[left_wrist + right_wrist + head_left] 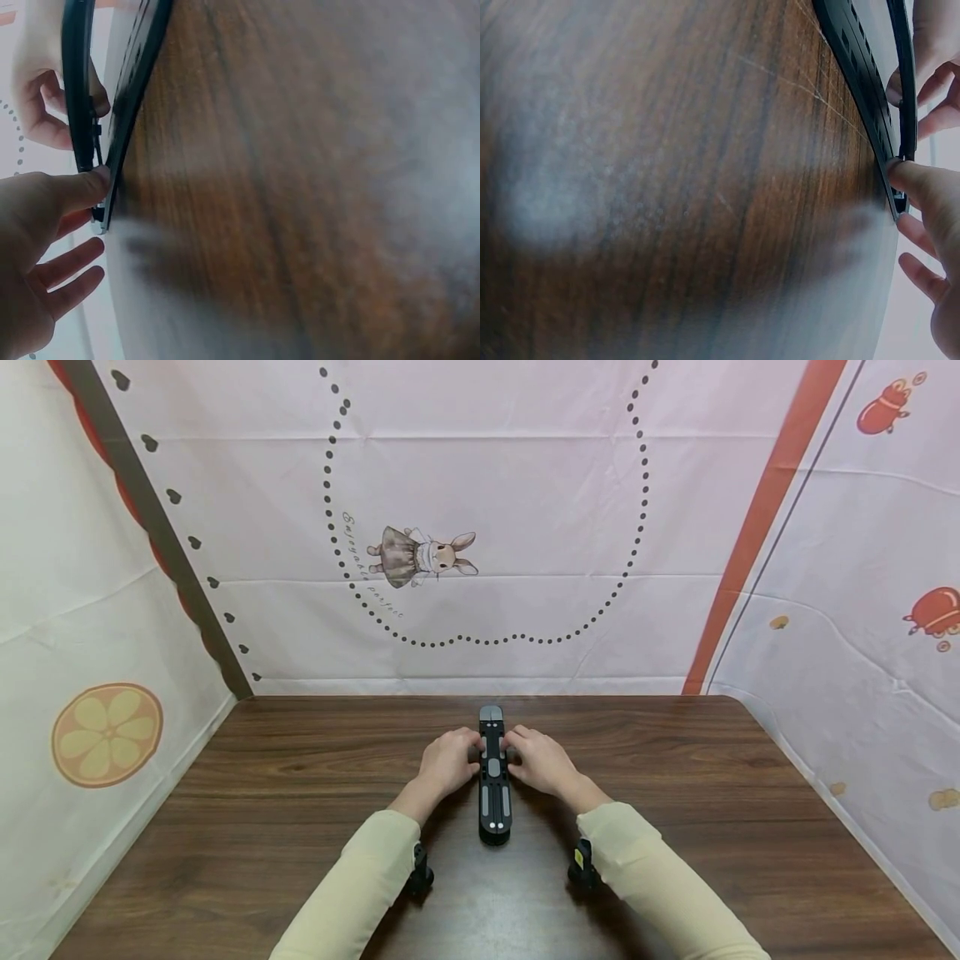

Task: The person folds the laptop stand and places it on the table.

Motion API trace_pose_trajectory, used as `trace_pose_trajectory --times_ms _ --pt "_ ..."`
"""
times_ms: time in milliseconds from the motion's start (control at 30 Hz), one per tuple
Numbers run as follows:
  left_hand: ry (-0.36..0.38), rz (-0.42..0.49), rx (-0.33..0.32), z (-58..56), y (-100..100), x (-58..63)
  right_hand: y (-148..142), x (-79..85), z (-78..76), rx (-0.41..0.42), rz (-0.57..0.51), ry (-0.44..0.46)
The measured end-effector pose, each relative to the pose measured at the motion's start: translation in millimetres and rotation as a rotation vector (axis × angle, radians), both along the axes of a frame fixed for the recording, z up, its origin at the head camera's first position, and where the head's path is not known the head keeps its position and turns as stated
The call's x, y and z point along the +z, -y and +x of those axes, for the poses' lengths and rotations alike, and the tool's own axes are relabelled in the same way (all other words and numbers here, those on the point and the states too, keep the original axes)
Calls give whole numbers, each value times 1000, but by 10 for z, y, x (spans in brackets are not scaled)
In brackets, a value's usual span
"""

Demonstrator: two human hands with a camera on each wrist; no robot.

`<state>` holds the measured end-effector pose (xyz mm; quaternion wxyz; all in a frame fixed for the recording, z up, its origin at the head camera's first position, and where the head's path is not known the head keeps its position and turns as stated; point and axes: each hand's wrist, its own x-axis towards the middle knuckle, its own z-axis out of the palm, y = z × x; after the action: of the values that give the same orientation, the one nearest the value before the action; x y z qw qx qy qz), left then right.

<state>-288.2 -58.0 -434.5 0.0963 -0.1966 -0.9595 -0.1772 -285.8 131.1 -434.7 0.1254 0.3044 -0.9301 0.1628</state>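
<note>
A black foldable laptop stand [494, 797] with grey pads lies lengthwise on the wooden table, its long bars side by side. From its left edge my left hand [447, 762] grips it near the far part, and my right hand [542, 763] grips it opposite, from the right. In the left wrist view, the stand's upper bar [77, 82] is raised from the lower one, joined at the far end, and the left thumb [86, 187] lies at the narrow gap. The right wrist view shows the right thumb [911, 176] at the same gap. Some fingertips are hidden behind the stand.
The brown wooden table [300, 860] ends at a printed white cloth [525, 527] hanging behind it. More cloth hangs along the left and right sides. Each wrist carries a small black camera [420, 870].
</note>
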Motion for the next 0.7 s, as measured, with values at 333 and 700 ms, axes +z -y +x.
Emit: trace_pose_trajectory --times_ms 333,700 --pt "98 -67 4 -13 5 48 1 8 9 -19 60 16" --pt "123 -93 -32 12 26 118 -12 36 -3 25 86 -3"
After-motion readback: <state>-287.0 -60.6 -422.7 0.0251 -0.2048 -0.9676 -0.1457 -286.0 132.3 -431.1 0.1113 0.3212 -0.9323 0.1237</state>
